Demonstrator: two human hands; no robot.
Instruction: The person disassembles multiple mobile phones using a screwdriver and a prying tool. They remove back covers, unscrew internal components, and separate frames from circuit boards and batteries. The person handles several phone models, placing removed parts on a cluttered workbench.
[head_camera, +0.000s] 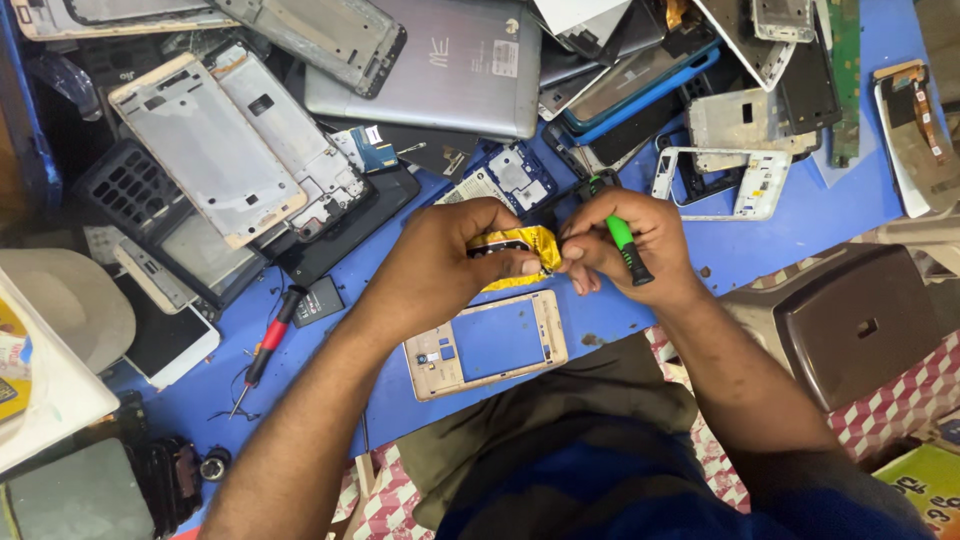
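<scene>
**2 hands meet over a yellow part**

Nearest, a gold phone frame (487, 345) lies flat on the blue table (760, 235). Just above it the left hand (440, 262) pinches a small yellow-wrapped part (518, 250), its long axis running left to right. The right hand (628, 245), fingers closed around a green screwdriver (622, 240), touches the part's right end. Beyond lie stripped phone bodies and a grey tablet back (450, 65).

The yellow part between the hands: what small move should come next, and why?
Probably bring the tip of the green screwdriver down onto the yellow part. The left hand already pinches that part above the gold phone frame, while the right hand grips the tool with its fingertips touching the part's edge.
</scene>
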